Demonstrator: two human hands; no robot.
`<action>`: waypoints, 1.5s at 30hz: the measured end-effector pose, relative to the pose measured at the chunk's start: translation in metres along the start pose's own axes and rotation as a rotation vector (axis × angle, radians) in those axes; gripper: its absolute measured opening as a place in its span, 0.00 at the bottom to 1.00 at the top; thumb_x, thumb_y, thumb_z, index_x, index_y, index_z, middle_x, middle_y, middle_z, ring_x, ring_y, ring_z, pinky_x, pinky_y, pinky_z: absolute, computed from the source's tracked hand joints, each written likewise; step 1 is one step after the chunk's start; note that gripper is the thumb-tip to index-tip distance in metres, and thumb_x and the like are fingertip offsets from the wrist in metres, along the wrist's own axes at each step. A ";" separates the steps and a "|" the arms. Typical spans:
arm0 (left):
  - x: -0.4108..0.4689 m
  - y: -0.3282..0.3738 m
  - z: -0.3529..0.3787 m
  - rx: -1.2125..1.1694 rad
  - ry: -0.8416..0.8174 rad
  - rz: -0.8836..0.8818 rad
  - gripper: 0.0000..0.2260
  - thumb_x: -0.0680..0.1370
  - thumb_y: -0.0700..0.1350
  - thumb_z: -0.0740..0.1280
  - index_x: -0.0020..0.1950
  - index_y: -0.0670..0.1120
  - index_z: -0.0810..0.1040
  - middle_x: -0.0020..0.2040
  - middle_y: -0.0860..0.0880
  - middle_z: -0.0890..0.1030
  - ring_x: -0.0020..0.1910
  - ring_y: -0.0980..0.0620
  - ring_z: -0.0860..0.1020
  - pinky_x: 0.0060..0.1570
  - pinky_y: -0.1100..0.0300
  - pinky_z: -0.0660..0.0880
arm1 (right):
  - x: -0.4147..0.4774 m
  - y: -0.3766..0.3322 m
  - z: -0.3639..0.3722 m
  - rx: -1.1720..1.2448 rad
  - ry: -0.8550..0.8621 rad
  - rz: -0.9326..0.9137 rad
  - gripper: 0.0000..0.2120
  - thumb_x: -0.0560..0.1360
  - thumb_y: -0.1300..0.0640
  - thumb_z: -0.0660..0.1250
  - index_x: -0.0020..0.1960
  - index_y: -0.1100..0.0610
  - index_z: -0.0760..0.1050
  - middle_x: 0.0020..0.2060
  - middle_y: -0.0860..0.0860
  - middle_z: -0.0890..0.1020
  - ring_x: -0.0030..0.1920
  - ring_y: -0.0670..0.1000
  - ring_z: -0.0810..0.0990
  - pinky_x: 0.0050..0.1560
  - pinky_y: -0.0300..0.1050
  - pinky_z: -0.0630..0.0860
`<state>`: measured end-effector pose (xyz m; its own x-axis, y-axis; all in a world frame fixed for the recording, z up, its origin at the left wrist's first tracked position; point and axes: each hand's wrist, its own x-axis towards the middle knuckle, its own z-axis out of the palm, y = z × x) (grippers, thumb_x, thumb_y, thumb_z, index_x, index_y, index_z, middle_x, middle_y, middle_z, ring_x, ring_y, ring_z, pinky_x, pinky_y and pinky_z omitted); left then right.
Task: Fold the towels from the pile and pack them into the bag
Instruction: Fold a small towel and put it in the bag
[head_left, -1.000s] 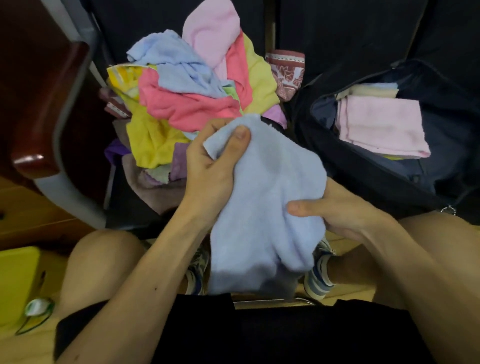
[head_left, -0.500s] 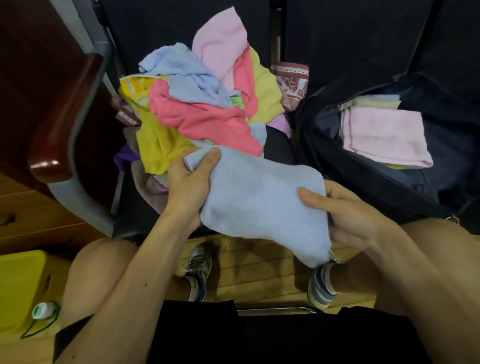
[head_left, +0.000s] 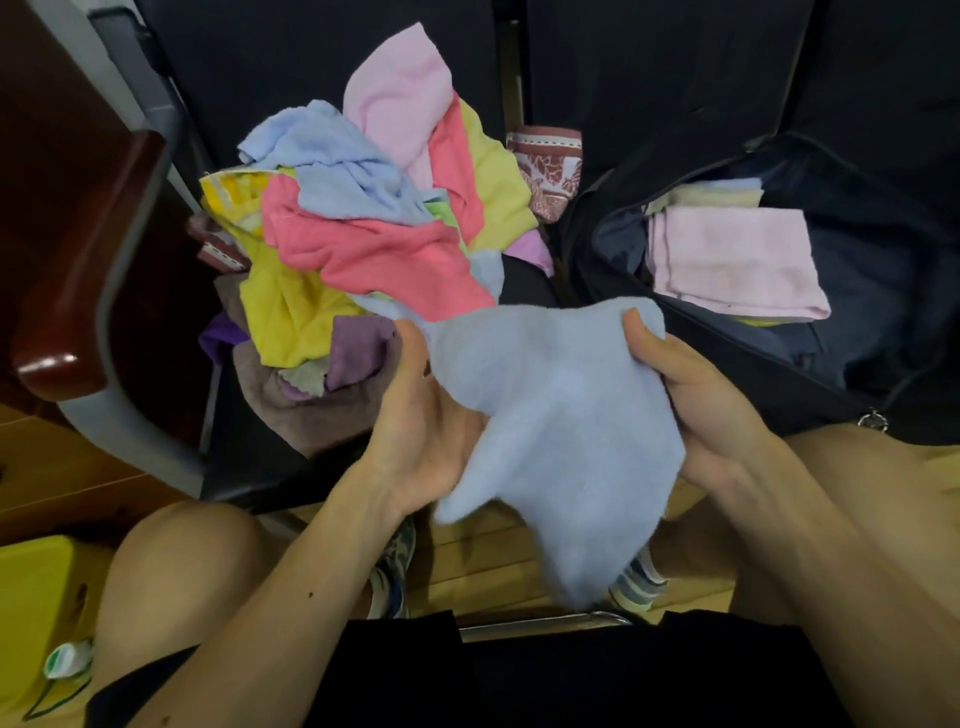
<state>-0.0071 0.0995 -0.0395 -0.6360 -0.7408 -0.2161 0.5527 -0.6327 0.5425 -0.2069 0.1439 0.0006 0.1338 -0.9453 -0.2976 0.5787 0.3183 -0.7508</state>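
Note:
A light blue towel (head_left: 561, 431) hangs between both hands above my knees. My left hand (head_left: 415, 431) grips its left edge, with the thumb up near the top corner. Its right top corner is pinched by my right hand (head_left: 691, 395), thumb on the front face. Behind my hands lies the pile of towels (head_left: 374, 228) in pink, yellow, blue and purple, on a dark seat. To the right stands the open dark bag (head_left: 883, 291), with a folded pink towel (head_left: 727, 260) on top of other folded towels inside.
A chair with a reddish wooden armrest (head_left: 88, 260) and grey frame stands at the left. A yellow box (head_left: 36, 603) sits at the bottom left on the wooden floor. A patterned maroon cloth (head_left: 545, 171) lies between pile and bag. My feet show below the towel.
The blue towel has been spread wider. My right hand moved up to its top right corner, and my left hand shifted along its left edge.

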 end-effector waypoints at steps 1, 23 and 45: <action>0.000 -0.003 -0.001 0.046 -0.034 -0.022 0.33 0.73 0.67 0.63 0.72 0.48 0.74 0.74 0.42 0.70 0.75 0.41 0.66 0.76 0.39 0.56 | 0.001 0.000 -0.002 0.033 0.012 0.006 0.13 0.66 0.49 0.69 0.43 0.56 0.87 0.46 0.54 0.87 0.47 0.52 0.86 0.42 0.44 0.82; -0.004 0.021 -0.003 0.772 0.477 0.386 0.17 0.74 0.52 0.68 0.54 0.40 0.82 0.53 0.44 0.86 0.57 0.47 0.83 0.58 0.51 0.77 | 0.008 -0.005 -0.022 -0.694 0.105 -0.226 0.32 0.63 0.59 0.79 0.65 0.48 0.74 0.50 0.53 0.83 0.50 0.51 0.85 0.48 0.46 0.83; 0.002 0.022 -0.022 1.387 0.525 0.492 0.11 0.70 0.51 0.78 0.48 0.49 0.82 0.61 0.44 0.74 0.56 0.57 0.75 0.50 0.70 0.74 | 0.017 0.011 -0.034 -1.369 0.248 -0.268 0.07 0.77 0.48 0.69 0.51 0.51 0.80 0.42 0.44 0.82 0.42 0.42 0.79 0.38 0.36 0.71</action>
<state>0.0161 0.0792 -0.0456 -0.1333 -0.9846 0.1132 -0.4558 0.1624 0.8751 -0.2262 0.1336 -0.0326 -0.0789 -0.9959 -0.0437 -0.6811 0.0859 -0.7271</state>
